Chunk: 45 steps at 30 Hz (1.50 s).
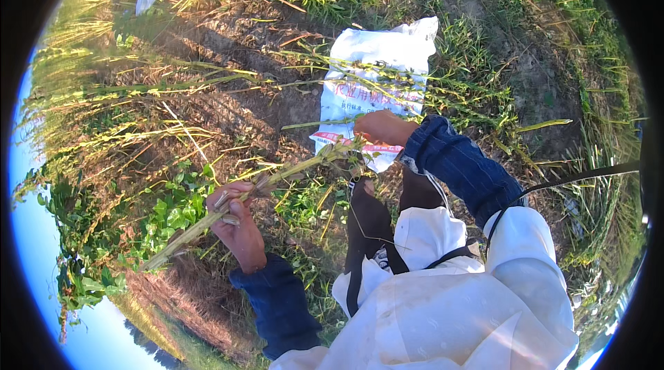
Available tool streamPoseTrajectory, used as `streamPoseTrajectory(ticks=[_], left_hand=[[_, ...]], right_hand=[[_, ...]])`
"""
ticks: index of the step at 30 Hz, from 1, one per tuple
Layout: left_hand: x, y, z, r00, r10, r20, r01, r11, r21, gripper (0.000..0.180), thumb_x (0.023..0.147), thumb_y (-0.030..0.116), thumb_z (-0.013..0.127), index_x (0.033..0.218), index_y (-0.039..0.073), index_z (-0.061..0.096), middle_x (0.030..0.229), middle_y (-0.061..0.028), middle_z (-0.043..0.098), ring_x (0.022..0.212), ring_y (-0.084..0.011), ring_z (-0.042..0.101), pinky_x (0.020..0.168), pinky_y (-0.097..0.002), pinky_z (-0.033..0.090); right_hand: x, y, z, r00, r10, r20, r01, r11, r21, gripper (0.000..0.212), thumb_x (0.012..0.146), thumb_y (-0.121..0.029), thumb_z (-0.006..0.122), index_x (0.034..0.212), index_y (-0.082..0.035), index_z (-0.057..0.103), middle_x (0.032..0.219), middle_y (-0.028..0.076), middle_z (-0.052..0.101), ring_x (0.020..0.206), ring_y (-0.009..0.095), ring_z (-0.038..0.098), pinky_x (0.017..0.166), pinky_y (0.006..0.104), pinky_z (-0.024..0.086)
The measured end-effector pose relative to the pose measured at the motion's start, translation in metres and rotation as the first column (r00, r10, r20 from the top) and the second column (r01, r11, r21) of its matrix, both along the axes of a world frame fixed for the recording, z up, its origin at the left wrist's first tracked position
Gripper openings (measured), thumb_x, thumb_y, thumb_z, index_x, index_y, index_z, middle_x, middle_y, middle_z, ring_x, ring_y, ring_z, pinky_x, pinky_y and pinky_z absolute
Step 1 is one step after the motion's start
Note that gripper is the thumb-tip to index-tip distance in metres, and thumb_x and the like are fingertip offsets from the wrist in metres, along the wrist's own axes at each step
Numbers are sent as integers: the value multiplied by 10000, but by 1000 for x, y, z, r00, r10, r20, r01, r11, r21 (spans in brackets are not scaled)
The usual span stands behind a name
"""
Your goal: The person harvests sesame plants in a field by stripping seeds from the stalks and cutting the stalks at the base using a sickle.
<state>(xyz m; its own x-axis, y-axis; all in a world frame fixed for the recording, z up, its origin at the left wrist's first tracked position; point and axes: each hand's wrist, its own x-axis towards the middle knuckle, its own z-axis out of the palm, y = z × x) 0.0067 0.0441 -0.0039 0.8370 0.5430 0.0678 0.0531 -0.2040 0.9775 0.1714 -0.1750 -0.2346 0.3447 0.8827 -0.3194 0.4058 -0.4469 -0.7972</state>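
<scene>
Plant stalk [296,169] held by left hand [237,223], which is curled tightly around its lower half; stalk slanted between both hands. Right hand [384,128] half-curled near stalk's upper end, over white sack [377,52]; whether anything is gripped there cannot be told.

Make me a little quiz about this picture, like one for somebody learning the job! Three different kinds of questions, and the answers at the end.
1. Which of the person's hands is wrapped around the thick stalk?
2. True or false: thin stems cross over the white sack.
3. Fill in the colour: the forearms wear dark ____ sleeves.

Key: 1. The left hand. 2. True. 3. Blue.
</scene>
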Motion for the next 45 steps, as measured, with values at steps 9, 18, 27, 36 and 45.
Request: streamPoseTrajectory(ticks=[9,18,27,36,45], left_hand=[[-16,7,2,994,105,-41,-107,993,-40,267,928,309,557,987,62,474,961,-92,548,912,-175,550,800,-306,510],[-8,16,-17,979,185,-86,-190,980,-54,203,947,247,526,1028,70,469,994,-85,559,912,-171,563,741,-348,557],[2,13,-20,988,141,-66,-145,988,-61,181,951,213,514,1027,54,474,976,-97,570,881,-199,603,721,-345,574],[5,9,-11,988,111,-104,-112,994,-3,187,944,244,532,986,65,494,981,-77,562,889,-163,588,718,-254,531],[-1,-8,-16,985,145,-98,-147,989,-17,205,937,265,549,987,72,500,970,-63,577,914,-141,571,725,-232,508]], right_hand=[[-13,-5,-33,711,-620,-331,656,754,-4,142,850,-140,501,836,-39,601,786,113,624,718,244,597,626,368,455],[-17,-8,25,877,-367,310,269,910,316,92,827,-152,595,810,-76,545,731,42,562,742,220,555,734,364,392],[8,-30,10,-82,-412,-908,973,162,-162,316,935,-264,526,693,-63,500,646,9,465,741,185,567,693,348,449],[14,-43,39,806,-410,428,350,912,214,209,836,-224,606,735,-57,532,571,104,501,522,297,445,516,379,385],[41,-45,11,-231,-458,-858,966,-1,-260,247,940,-269,545,796,-70,519,626,12,514,655,124,594,597,277,481]])
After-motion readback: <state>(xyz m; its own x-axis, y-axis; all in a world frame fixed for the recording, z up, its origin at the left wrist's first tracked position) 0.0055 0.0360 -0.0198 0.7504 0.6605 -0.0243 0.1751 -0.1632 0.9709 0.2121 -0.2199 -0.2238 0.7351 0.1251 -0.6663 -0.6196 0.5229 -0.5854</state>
